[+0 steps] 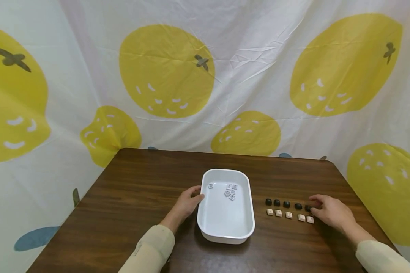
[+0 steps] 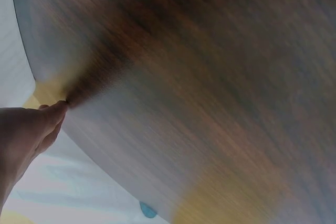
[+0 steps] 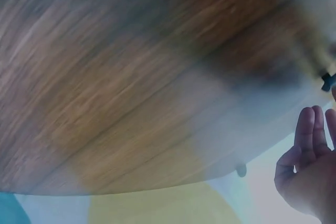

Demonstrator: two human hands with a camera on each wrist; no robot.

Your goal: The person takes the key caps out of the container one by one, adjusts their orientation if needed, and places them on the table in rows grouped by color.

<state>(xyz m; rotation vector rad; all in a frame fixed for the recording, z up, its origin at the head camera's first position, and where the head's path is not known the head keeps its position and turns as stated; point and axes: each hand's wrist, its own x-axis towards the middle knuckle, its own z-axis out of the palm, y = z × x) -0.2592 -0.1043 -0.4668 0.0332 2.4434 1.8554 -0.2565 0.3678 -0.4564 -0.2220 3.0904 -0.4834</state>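
Observation:
A white tray (image 1: 225,227) stands mid-table with several small grey-and-white keycaps (image 1: 232,192) inside, most clustered toward the back right. My left hand (image 1: 188,201) holds the tray's left side, thumb over the rim; in the left wrist view only that hand (image 2: 31,135) shows, not the tray. To the right lie two rows: black keycaps (image 1: 286,204) behind, cream keycaps (image 1: 289,215) in front. At the right end of the black row, my right hand (image 1: 335,214) has thumb and finger around the last black keycap (image 1: 307,208). The right wrist view shows this hand (image 3: 312,156) at the edge.
The dark wooden table (image 1: 140,189) has rounded far corners. Behind and beside it hangs a white curtain (image 1: 246,76) printed with big yellow lemons. The glossy tabletop (image 3: 131,119) carries blurred reflections in both wrist views.

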